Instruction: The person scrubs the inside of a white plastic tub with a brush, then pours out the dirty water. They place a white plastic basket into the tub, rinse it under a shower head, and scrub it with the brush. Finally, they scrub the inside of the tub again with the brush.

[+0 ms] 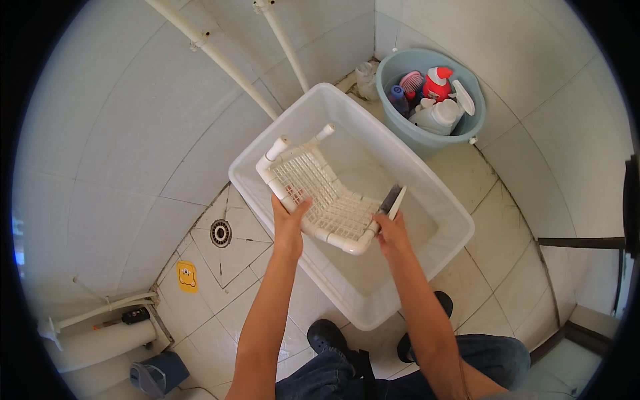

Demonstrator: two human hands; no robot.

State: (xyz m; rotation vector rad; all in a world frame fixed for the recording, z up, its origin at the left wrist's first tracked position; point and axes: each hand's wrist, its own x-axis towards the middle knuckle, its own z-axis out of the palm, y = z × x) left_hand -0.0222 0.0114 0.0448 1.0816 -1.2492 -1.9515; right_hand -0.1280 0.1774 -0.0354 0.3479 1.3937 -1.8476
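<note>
A white plastic-pipe rack with a mesh panel [345, 210] is held tilted above a large translucent plastic tub [452, 225]. My left hand [289, 227] grips its near side rail, with the thumb over the mesh. In my right hand [392, 232] is a scrub brush [392, 199] with dark bristles and a white back. The fingers of that hand also meet the rack's right-hand rail; whether they grip it, I cannot tell. Shallow, slightly cloudy water appears to lie in the tub.
A pale blue bucket [430, 142] with bottles and a pink hairbrush [412, 81] stands in the far corner. Pipes [230, 70] run down the tiled wall. Left of the tub are a floor drain [221, 233], a yellow bear sticker [187, 276] and a dark bin [172, 372].
</note>
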